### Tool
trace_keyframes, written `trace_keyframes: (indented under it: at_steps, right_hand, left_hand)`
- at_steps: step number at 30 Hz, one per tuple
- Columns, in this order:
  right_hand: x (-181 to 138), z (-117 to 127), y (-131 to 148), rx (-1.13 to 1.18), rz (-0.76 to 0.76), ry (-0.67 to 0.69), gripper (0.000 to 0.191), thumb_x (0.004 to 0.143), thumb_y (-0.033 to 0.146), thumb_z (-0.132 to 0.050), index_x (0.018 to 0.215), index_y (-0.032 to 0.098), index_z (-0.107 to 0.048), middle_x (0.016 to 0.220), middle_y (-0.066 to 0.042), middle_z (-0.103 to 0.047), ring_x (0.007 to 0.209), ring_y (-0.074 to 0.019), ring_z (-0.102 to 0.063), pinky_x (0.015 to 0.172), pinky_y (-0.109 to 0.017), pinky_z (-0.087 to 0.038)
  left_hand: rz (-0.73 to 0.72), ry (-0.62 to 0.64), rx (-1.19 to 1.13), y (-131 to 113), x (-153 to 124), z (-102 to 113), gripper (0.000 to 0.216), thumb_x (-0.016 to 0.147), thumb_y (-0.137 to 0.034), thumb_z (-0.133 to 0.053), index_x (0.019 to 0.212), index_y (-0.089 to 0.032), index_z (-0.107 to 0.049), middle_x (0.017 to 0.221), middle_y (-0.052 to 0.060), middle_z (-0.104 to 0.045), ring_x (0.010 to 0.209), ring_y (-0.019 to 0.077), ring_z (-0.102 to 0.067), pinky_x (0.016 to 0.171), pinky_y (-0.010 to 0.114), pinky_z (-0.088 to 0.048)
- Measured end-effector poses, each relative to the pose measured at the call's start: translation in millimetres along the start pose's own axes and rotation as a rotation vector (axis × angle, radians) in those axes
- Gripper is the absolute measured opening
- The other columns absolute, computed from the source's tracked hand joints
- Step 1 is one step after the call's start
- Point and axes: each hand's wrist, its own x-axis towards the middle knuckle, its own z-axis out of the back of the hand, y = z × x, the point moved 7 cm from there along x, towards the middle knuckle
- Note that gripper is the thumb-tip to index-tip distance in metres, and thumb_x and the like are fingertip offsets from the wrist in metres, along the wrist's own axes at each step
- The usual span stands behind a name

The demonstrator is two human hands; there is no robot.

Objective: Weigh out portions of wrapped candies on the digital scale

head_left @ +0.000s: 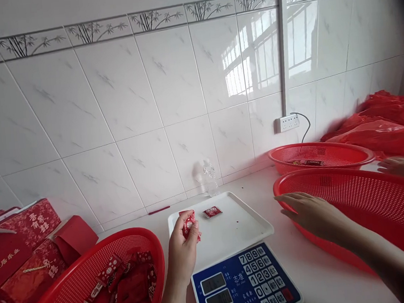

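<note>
My left hand [182, 252] pinches a small red candy packet [188, 224] above the white tray [249, 227] of a digital scale. A second red candy packet [212, 212] lies flat on that tray, just right of my fingertips. The scale's blue keypad panel [251, 286] faces me below the tray; its display digits are too faint to read. Over at the right, my right hand [309, 213] is stretched out palm down, fingers extended across the rim of a large red basket [338, 175]. No object shows in it.
At lower left, a red basket [138, 235] holds several wrapped candies, beside red gift boxes [30, 251]. A plastic bottle [210, 176] stands by the wall. Another red basket [280, 156] contains a few packets. Another person's hand [403, 167] appears at far right, near red bags [380, 129].
</note>
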Motion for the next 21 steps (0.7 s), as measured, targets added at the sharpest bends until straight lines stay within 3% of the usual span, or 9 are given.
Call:
trace_keyframes:
  at_steps: [4, 7, 10, 12, 15, 18, 21]
  right_hand:
    - [16, -10, 69, 0.156, 0.189, 0.057, 0.037, 0.085, 0.03, -0.043, 0.117, 0.021, -0.058, 0.121, -0.01, -0.06, 0.111, -0.0261, -0.054, 0.091, -0.044, -0.043]
    - [30, -35, 122, 0.268, 0.372, 0.169, 0.038, 0.085, 0.027, -0.044, 0.122, 0.024, -0.054, 0.125, -0.007, -0.058, 0.115, -0.0236, -0.05, 0.096, -0.041, -0.04]
    - [48, -66, 154, 0.26, 0.48, 0.226, 0.045, 0.085, 0.021, -0.041, 0.13, 0.023, -0.046, 0.133, -0.007, -0.05, 0.123, -0.0226, -0.043, 0.099, -0.039, -0.036]
    - [61, -84, 162, 0.218, 0.478, 0.251, 0.044, 0.087, 0.02, -0.038, 0.13, 0.019, -0.045, 0.133, -0.01, -0.049, 0.124, -0.024, -0.042, 0.098, -0.039, -0.036]
    - [74, -95, 167, 0.194, 0.462, 0.268, 0.037, 0.087, 0.02, -0.037, 0.121, 0.019, -0.053, 0.117, -0.012, -0.06, 0.108, -0.024, -0.054, 0.087, -0.037, -0.042]
    - [71, -88, 165, 0.18, 0.446, 0.249, 0.028, 0.083, 0.017, -0.042, 0.105, 0.018, -0.06, 0.097, -0.011, -0.065, 0.089, -0.0227, -0.06, 0.076, -0.034, -0.044]
    - [58, -65, 155, 0.198, 0.439, 0.184, 0.022, 0.084, 0.02, -0.043, 0.098, 0.02, -0.06, 0.094, -0.008, -0.064, 0.086, -0.0209, -0.059, 0.073, -0.031, -0.043]
  left_hand:
    - [0.008, 0.0, 0.008, 1, 1, 1, 0.045, 0.077, -0.049, -0.056, 0.113, -0.023, -0.057, 0.115, 0.008, -0.06, 0.091, 0.0176, -0.06, 0.073, 0.027, -0.049]
    - [-0.005, -0.006, 0.016, 0, 2, 3, 0.044, 0.077, -0.049, -0.055, 0.113, -0.023, -0.056, 0.109, 0.008, -0.062, 0.084, 0.0156, -0.061, 0.072, 0.027, -0.05]
    - [-0.021, -0.007, 0.028, -1, 2, 3, 0.043, 0.078, -0.048, -0.054, 0.113, -0.022, -0.056, 0.104, 0.007, -0.063, 0.078, 0.0142, -0.06, 0.071, 0.028, -0.05]
    - [-0.023, -0.004, 0.035, -1, 2, 2, 0.043, 0.079, -0.048, -0.054, 0.114, -0.022, -0.055, 0.102, 0.007, -0.063, 0.077, 0.0138, -0.059, 0.07, 0.028, -0.05]
    - [-0.018, -0.006, 0.039, -2, 2, 3, 0.043, 0.078, -0.048, -0.054, 0.113, -0.022, -0.056, 0.097, 0.005, -0.063, 0.077, 0.0138, -0.059, 0.069, 0.027, -0.05]
    - [-0.015, -0.013, 0.038, -3, 1, 3, 0.044, 0.078, -0.048, -0.055, 0.112, -0.021, -0.056, 0.093, 0.005, -0.063, 0.073, 0.0133, -0.059, 0.069, 0.027, -0.05]
    - [-0.014, -0.009, 0.039, -3, 1, 3, 0.044, 0.078, -0.049, -0.054, 0.112, -0.021, -0.056, 0.093, 0.005, -0.063, 0.073, 0.0132, -0.059, 0.068, 0.027, -0.05]
